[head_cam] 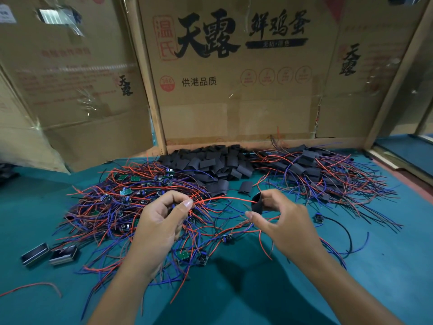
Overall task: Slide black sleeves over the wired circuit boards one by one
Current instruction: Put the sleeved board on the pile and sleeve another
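My left hand (pixel 164 219) grips a wired circuit board, mostly hidden inside the curled fingers; its red wire (pixel 225 198) runs right toward the other hand. My right hand (pixel 276 216) pinches a black sleeve (pixel 257 204), held with its round mouth facing the wire ends. A heap of loose black sleeves (pixel 210 165) lies at the back middle of the table. Bare boards with red, blue and black wires (pixel 131 198) are piled on the left. Boards that wear sleeves (pixel 311 174) are piled on the right.
Cardboard box panels (pixel 234 95) wall off the back of the green table (pixel 386 266). Two small metal-edged blocks (pixel 49 254) lie near the left front. One sleeved board with a black wire (pixel 319 218) lies alone to the right of my right hand.
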The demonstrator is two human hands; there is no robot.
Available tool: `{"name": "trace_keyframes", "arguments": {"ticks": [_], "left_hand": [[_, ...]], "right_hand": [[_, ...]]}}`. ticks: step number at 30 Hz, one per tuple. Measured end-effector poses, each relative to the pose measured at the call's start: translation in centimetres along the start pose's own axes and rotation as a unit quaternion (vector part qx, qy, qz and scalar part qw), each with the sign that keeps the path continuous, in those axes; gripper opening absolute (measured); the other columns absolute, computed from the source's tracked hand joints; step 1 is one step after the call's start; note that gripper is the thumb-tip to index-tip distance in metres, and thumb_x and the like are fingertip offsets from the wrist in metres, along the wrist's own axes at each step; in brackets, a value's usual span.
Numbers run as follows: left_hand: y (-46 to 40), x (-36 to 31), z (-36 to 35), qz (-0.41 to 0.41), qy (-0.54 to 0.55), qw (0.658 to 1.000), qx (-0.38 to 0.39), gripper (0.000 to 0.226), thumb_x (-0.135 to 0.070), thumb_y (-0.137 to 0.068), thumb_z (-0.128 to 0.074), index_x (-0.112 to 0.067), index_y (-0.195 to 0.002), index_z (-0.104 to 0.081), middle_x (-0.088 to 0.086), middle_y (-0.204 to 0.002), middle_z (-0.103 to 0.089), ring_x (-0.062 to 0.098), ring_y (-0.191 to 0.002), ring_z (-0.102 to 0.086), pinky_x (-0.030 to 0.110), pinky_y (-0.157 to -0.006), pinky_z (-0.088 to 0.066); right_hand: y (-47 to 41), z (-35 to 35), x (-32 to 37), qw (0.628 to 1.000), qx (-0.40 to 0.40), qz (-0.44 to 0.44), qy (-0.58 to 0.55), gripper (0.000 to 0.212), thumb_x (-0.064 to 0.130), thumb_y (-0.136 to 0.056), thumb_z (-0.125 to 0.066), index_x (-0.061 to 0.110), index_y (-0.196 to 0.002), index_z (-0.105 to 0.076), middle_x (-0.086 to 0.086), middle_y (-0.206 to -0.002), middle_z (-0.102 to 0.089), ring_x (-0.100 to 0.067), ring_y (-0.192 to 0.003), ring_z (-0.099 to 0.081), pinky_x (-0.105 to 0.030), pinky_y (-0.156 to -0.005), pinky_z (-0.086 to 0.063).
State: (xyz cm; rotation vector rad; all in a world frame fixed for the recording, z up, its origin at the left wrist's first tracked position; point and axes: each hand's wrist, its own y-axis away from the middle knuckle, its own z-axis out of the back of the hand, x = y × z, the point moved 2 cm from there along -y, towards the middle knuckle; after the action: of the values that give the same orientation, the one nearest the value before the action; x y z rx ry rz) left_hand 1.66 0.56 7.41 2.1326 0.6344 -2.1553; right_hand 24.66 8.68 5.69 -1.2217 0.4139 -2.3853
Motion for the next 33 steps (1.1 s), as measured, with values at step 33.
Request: {"name": "trace_keyframes", "arguments": {"ticks": [33], "left_hand": [[1.1, 0.0, -3.1, -0.173, -0.271, 0.943, 0.091, 0.023, -0.016, -0.084, -0.065, -0.025, -0.103, -0.072, -0.009, -0.101, -0.062, 0.017, -0.088, -0.062, 0.024, -0.076, -0.049]], "right_hand": [[0.9, -0.8, 2.1, 0.979, 0.11, 0.164, 0.046, 0.04, 0.025, -0.085, -0.072, 0.022, -0.124, -0.062, 0.009, -0.106, -0.059, -0.005, -0.094, -0.052, -0.011, -0.086, -0.034]]}}
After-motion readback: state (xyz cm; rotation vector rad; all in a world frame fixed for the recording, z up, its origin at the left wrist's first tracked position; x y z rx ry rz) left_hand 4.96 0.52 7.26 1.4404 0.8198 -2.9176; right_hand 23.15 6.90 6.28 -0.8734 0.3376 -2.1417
